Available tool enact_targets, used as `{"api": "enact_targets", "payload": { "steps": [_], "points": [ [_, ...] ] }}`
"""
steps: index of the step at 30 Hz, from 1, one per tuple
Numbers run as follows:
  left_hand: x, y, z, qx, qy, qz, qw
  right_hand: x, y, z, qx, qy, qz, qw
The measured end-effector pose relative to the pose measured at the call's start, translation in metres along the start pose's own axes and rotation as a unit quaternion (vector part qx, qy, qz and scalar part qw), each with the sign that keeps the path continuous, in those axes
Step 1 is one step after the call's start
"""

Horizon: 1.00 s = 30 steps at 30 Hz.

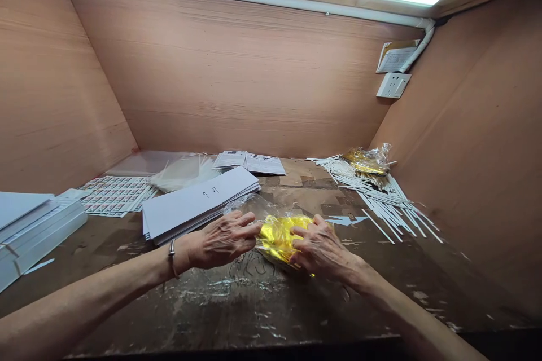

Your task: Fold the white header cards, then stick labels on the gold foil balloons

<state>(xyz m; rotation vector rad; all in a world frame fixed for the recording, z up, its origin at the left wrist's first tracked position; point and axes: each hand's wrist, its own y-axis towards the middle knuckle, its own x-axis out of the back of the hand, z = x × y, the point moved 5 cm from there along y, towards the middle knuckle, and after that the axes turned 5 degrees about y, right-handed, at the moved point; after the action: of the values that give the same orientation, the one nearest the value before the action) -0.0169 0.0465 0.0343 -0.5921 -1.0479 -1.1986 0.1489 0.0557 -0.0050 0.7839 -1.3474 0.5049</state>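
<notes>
My left hand (222, 240) and my right hand (322, 248) meet over a crumpled piece of gold foil (278, 240) in clear plastic film, and both pinch it from either side. A thin clear plastic bag (249, 206) rises behind the foil, towards the far side of the table. A metal bangle (171, 258) circles my left wrist. Just beyond my left hand lies a stack of white paper sheets (199, 203). Its corner is close to my knuckles, and the foil's lower side is hidden by my fingers.
A scarred brown wooden table (237, 304) fills the booth between veneer walls. Scattered white sticks (381, 200) and a gold-filled plastic bag (366, 161) lie at right. Printed label sheets (116, 194), leaflets (249, 162) and white boxes (29, 231) lie left and behind.
</notes>
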Motion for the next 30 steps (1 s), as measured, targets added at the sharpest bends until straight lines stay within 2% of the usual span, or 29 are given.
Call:
{"api": "enact_targets", "payload": {
  "steps": [2, 5, 8, 10, 13, 15, 19, 23, 26, 30],
  "points": [
    [0.003, -0.001, -0.004, -0.015, 0.001, -0.015, 1.000, 0.000, -0.006, -0.004, 0.012, 0.010, 0.000, 1.000],
    [0.005, -0.002, -0.010, -0.038, 0.004, -0.033, 0.999, 0.015, -0.012, 0.000, 0.021, 0.045, -0.064, 0.997],
    [0.008, -0.002, -0.015, -0.053, 0.006, -0.054, 0.997, 0.035, -0.011, 0.015, 0.045, 0.171, -0.119, 0.977],
    [0.011, 0.000, -0.017, -0.051, 0.004, -0.068, 0.996, 0.037, -0.003, 0.024, 0.051, 0.283, -0.099, 0.953],
    [0.017, 0.001, -0.022, -0.043, -0.016, -0.077, 0.996, 0.019, 0.015, 0.033, 0.039, 0.364, 0.000, 0.930],
    [0.020, 0.000, -0.028, -0.043, -0.026, -0.078, 0.996, 0.004, 0.024, 0.032, 0.018, 0.321, 0.043, 0.946],
    [0.023, -0.005, -0.039, -0.045, -0.039, -0.070, 0.996, -0.015, 0.024, 0.018, -0.043, 0.150, 0.046, 0.987],
    [0.020, -0.011, -0.041, -0.045, -0.024, -0.082, 0.995, -0.019, 0.018, 0.014, -0.017, 0.074, 0.046, 0.996],
    [0.012, -0.013, -0.039, -0.029, -0.019, -0.076, 0.997, -0.008, 0.016, 0.010, 0.003, 0.069, 0.009, 0.998],
    [0.009, -0.006, -0.024, 0.114, -0.062, -0.091, 0.987, 0.032, 0.014, 0.012, 0.064, 0.087, -0.112, 0.988]
  ]
}}
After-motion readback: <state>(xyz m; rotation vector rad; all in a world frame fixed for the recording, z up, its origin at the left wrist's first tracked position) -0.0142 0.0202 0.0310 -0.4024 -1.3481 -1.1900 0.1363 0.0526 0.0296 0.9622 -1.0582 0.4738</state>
